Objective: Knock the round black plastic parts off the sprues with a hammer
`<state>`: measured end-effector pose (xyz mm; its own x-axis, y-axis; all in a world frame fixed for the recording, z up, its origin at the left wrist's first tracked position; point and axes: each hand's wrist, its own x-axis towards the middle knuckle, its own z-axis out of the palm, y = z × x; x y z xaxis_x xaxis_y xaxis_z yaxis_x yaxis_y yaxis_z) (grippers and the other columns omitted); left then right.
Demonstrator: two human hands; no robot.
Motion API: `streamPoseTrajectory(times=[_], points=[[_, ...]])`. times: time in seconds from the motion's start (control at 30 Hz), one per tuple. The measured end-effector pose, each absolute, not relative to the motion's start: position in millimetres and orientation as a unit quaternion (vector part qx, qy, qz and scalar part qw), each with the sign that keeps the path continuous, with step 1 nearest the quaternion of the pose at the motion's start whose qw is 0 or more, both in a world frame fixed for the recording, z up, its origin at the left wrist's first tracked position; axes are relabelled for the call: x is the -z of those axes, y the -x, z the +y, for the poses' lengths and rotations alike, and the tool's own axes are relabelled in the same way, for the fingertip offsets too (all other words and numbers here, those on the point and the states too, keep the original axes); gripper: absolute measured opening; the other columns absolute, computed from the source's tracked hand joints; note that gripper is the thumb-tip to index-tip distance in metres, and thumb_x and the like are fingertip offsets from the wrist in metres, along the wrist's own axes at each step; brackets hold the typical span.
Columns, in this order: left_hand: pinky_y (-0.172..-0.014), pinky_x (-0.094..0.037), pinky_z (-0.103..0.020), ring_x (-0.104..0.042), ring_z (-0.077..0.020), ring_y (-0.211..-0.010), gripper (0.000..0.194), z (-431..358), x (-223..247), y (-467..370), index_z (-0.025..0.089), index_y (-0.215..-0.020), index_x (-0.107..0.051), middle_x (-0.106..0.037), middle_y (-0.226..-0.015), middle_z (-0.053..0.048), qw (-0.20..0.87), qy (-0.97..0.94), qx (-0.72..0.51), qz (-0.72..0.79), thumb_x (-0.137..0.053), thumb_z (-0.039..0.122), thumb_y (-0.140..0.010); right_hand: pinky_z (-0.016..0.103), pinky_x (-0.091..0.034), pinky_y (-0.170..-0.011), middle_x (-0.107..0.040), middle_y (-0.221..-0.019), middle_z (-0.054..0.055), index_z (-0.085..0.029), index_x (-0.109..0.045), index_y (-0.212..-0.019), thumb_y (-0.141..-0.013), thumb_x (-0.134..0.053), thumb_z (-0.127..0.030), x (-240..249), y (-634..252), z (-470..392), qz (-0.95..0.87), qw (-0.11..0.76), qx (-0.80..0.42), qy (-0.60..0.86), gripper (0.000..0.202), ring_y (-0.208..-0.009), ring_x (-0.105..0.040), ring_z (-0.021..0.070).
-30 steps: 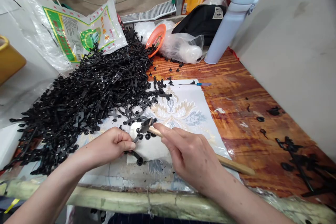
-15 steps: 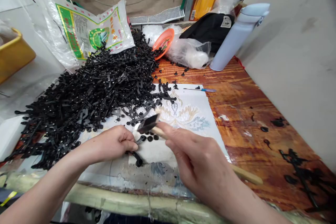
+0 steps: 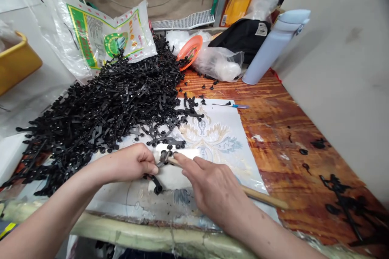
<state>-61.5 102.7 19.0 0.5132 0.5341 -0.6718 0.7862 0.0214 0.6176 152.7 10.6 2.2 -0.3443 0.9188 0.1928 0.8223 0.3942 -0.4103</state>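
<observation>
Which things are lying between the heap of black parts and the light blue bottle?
Between the heap and the bottle, the head view shows an orange dish, then a clear plastic bag with a black bag behind it.

My hammer handle looks like smooth, bare wood, and my piled parts like dull black plastic. I see glossy wood grain on the tabletop, crinkled, shiny plastic in the bag, a smooth, satin finish on the bottle.

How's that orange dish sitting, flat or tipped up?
Tipped up: the orange dish leans beside the pile of black parts, its rim slanting steeply instead of lying level.
</observation>
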Motion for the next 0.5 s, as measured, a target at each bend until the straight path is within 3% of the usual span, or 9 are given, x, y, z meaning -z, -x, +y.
streamPoseTrajectory(times=[0.27, 0.37, 0.5], points=[[-0.040, -0.018, -0.022, -0.025, -0.0079, -0.039, 0.032, 100, -18, 70, 0.020, -0.053, -0.047, -0.035, -0.043, 0.008, 0.581, -0.647, 0.114, 0.480, -0.056, 0.038, -0.079, 0.032, -0.049, -0.070, -0.069, -0.107, 0.005, -0.026, -0.055, -0.126, -0.094, -0.036, -0.027, -7, -164, 22, -0.716, 0.317, -0.232, 0.577, 0.038, -0.085, -0.066, 0.0187], [-0.037, -0.015, -0.021, -0.023, -0.0068, -0.035, 0.036, 96, -15, 72, 0.021, -0.054, -0.044, -0.034, -0.040, 0.010, 0.615, -0.610, 0.103, 0.488, -0.056, 0.043, -0.080, 0.031, -0.045, -0.060, -0.070, -0.080, 0.001, -0.025, -0.058, -0.121, -0.086, -0.050, -0.031, -6, -164, 21, -0.679, 0.281, -0.248, 0.631, 0.037, -0.065, -0.063, 0.0180], [-0.037, -0.013, -0.022, -0.024, -0.0052, -0.033, 0.039, 93, -10, 76, 0.020, -0.055, -0.044, -0.039, -0.040, 0.009, 0.657, -0.585, 0.074, 0.471, -0.055, 0.045, -0.082, 0.027, -0.034, -0.050, -0.060, -0.060, -0.003, -0.024, -0.064, -0.091, -0.080, -0.055, -0.029, -7, -165, 26, -0.651, 0.225, -0.263, 0.675, 0.015, -0.051, -0.051, 0.0131]])
